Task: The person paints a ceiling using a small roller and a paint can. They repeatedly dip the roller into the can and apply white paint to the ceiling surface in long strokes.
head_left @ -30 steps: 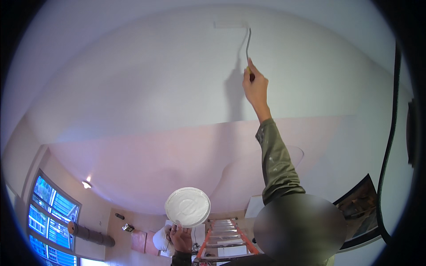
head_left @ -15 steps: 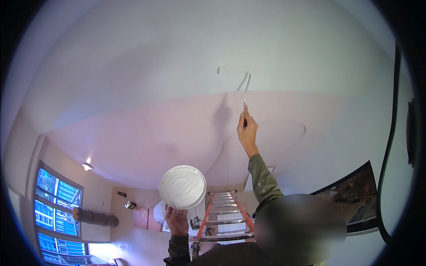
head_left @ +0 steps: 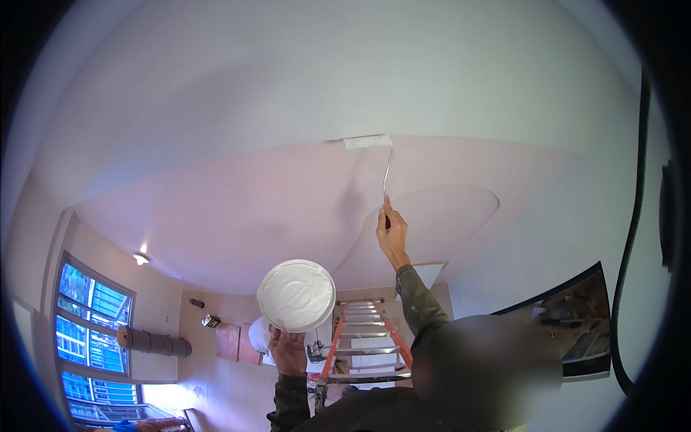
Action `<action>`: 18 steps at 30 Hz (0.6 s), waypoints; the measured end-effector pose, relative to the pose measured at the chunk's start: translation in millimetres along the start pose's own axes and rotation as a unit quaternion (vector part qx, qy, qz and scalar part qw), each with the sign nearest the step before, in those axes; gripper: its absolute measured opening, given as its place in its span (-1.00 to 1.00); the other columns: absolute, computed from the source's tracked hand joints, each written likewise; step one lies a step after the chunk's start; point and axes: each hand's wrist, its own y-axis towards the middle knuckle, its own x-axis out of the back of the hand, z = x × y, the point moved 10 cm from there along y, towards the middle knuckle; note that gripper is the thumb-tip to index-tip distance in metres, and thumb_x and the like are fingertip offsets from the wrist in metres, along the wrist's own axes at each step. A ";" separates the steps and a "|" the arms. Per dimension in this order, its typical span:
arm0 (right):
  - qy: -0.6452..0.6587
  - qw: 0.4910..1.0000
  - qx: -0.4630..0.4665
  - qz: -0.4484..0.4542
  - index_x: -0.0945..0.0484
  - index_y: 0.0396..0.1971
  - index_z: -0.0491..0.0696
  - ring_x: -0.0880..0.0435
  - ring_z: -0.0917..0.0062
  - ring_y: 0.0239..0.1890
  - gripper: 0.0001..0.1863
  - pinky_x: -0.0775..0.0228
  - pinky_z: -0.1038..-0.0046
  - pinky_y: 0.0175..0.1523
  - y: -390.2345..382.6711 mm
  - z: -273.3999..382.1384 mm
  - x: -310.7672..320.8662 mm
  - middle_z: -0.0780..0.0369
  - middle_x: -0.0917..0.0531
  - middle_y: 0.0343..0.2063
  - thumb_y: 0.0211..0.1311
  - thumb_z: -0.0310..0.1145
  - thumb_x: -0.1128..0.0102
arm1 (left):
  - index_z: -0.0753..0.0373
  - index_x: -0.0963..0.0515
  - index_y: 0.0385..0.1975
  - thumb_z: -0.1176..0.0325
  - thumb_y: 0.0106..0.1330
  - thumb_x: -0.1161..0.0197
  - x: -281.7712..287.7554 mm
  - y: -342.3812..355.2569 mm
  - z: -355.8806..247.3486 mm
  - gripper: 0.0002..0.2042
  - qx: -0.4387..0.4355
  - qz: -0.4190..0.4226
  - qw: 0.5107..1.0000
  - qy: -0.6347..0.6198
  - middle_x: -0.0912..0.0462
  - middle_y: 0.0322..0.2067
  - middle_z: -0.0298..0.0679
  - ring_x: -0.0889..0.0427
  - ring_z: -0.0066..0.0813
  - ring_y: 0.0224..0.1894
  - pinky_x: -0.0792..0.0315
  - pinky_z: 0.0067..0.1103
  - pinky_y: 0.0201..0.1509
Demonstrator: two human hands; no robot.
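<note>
My right hand (head_left: 392, 234) is closed around the handle of a paint roller (head_left: 367, 142), arm stretched upward. Its thin metal frame runs up to a white sleeve at the border between a white surface and a pinkish one (head_left: 288, 194). Whether the sleeve presses on the surface is hard to tell. Lower and to the left, my left hand (head_left: 288, 353) grips the near rim and side of a round white paint bucket (head_left: 296, 295). Thick white paint shows inside it. Both forearms wear dark green sleeves, the right one with pale specks.
An orange stepladder (head_left: 365, 338) with metal rungs stands below, between my arms. Windows (head_left: 93, 324) and a rolled grey bundle (head_left: 153, 341) are at the left. A lit lamp (head_left: 141, 258) sits on the pinkish surface. At right are a dark-framed panel (head_left: 576, 324) and a black cable (head_left: 636, 216).
The roller and my right hand have come down and slightly left, from the white surface to its border with the pinkish one. The bucket has risen slightly in view.
</note>
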 end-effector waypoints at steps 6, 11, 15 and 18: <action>0.011 0.999 0.018 -0.034 -0.46 0.27 -0.09 -0.40 0.49 -0.61 -0.52 -0.30 0.39 -0.46 20.8 1.4 -9.9 0.20 -0.45 -0.66 0.34 -0.50 -0.12 | 0.30 -0.38 0.17 0.52 0.40 -0.10 -1.6 0.4 -6.4 -0.66 -0.008 -0.006 1.000 -0.003 -0.53 0.14 -0.09 -0.55 -0.18 0.17 -0.46 -0.24 0.26; 0.021 0.998 0.032 -0.052 -0.45 0.27 -0.12 -0.40 0.49 -0.61 -0.53 -0.30 0.40 -0.45 56.4 38.7 0.0 0.19 -0.48 -0.63 0.35 -0.51 -0.11 | 0.34 -0.33 0.20 0.50 0.40 -0.11 2.4 6.1 -8.7 -0.62 -0.012 -0.019 1.000 0.004 -0.51 0.14 -0.06 -0.54 -0.16 0.18 -0.46 -0.25 0.27; 0.020 0.994 0.077 -0.076 -0.44 0.27 -0.14 -0.37 0.50 -0.61 -0.53 -0.29 0.43 -0.44 99.3 87.2 13.9 0.18 -0.46 -0.65 0.36 -0.50 -0.10 | 0.35 -0.32 0.19 0.53 0.38 -0.10 -0.6 4.4 -10.7 -0.62 -0.017 -0.025 0.999 -0.012 -0.52 0.12 -0.06 -0.57 -0.18 0.15 -0.51 -0.29 0.23; 0.037 0.991 0.091 -0.086 -0.44 0.27 -0.15 -0.33 0.53 -0.62 -0.54 -0.27 0.47 -0.44 136.8 124.2 23.6 0.19 -0.40 -0.67 0.36 -0.51 -0.08 | 0.35 -0.36 0.13 0.55 0.37 -0.10 1.1 4.2 -9.2 -0.67 -0.020 -0.018 0.999 -0.023 -0.54 0.08 -0.05 -0.59 -0.16 0.12 -0.54 -0.29 0.21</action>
